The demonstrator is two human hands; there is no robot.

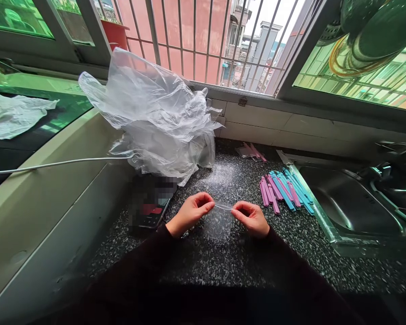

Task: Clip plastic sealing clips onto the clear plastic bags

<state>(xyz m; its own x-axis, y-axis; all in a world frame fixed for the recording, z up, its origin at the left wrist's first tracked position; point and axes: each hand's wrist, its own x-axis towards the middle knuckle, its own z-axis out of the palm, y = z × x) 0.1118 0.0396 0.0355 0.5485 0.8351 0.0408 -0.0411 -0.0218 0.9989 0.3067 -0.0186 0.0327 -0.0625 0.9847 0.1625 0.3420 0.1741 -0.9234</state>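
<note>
I have a small clear bag (218, 228) by its upper edge, my left hand (191, 213) pinching one end of that edge and my right hand (252, 220) the other. On both sides thumb and forefinger are pressed narrow on the film, with the other fingers curled in behind. Whether the two layers of the edge are parted or lie together, I can't tell; the film is too see-through.

To handle this edge well, I'd say, both pinches should stay light and level, with an even pull sideways so the film lies straight without stretching. Thin plastic like this probably clings to itself, so a small rub of thumb against forefinger would feel out whether there are one or two layers under each pad. Too hard a tug could likely crease or tear it.

The bag sits right between my fingertips: its edge spans the gap from one pinch to the other, and its body falls from there towards me, over the speckled counter (211, 266). I can't make out whether its lower end touches the stone. Beyond my right fingers, and farther to the right, lies a loose heap of pink and blue sticks (284, 191). Just to the left of my left fingers is a phone (151, 220), and past them rises a big crumpled pile of plastic (162, 117).
</note>
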